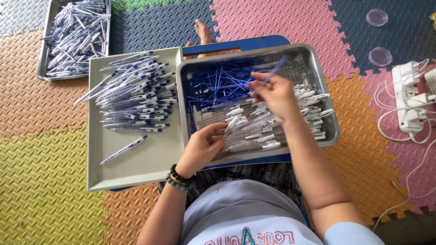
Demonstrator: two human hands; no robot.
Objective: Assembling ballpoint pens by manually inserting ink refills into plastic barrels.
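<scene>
Left hand [202,147], two bead bracelets [178,178] at wrist, fingers closed on clear pen barrel [230,125] over steel tray [334,129]. Right hand [274,93] above it, fingers pinching thin blue refill [278,67]. Tray: blue refills [215,86] heaped left, clear white-clipped barrels [277,131] right. Beside it, flat grey tray [131,168]: stack of finished pens [138,93], one stray pen [123,149]. Farther, second steel tray [43,63], more pens. Floor: embossed foam mats [45,181], many colours. Far right: two clear round lids [378,36], white power strip [411,97].

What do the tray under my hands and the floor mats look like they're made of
The tray looks like metal, probably stainless steel: grey, with shiny reflective walls. The floor mats look like soft foam: matte, coloured, embossed texture, with interlocking jigsaw edges.
</scene>
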